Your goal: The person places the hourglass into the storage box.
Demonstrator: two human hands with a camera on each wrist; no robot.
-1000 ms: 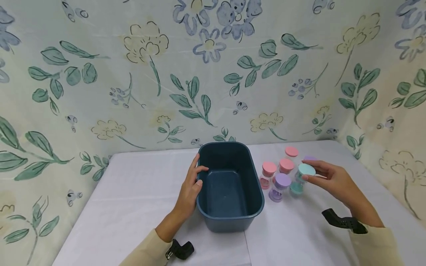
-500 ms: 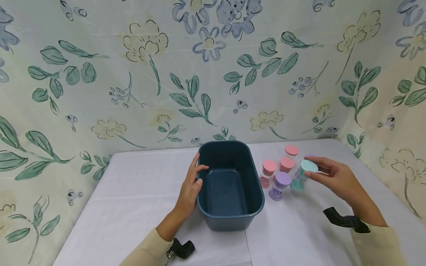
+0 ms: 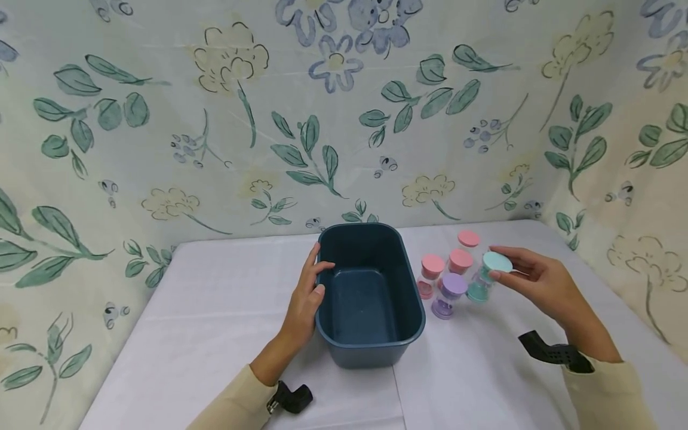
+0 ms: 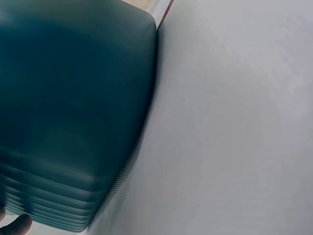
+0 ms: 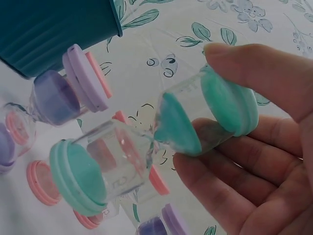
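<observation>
A: Your right hand (image 3: 537,280) has the teal sand timer (image 3: 486,276) pinched by its top cap, thumb on one side and fingers curled under the other. In the right wrist view the timer (image 5: 156,156) hangs tilted and clear of the bench, teal sand sitting in the bulb nearest your palm.

B: And where is it relative to the tub?

A: Just right of the dark blue plastic tub (image 3: 371,298), above the cluster of other sand timers. A purple one (image 3: 448,295) stands nearest the tub, with pink ones (image 3: 430,275) behind it. They are crowded close together, which is likely why you grip the teal one by its cap: the waist is hard to reach between its neighbours.

B: What is the left hand doing?

A: Your left hand (image 3: 306,301) rests against the tub's left wall, thumb hooked over the rim and fingers lying fairly straight along the outside. I judge it is there to brace the tub against sliding on the white bench (image 3: 215,322). The left wrist view shows only the tub's ribbed side (image 4: 73,122) and a fingertip at the bottom edge.
</observation>
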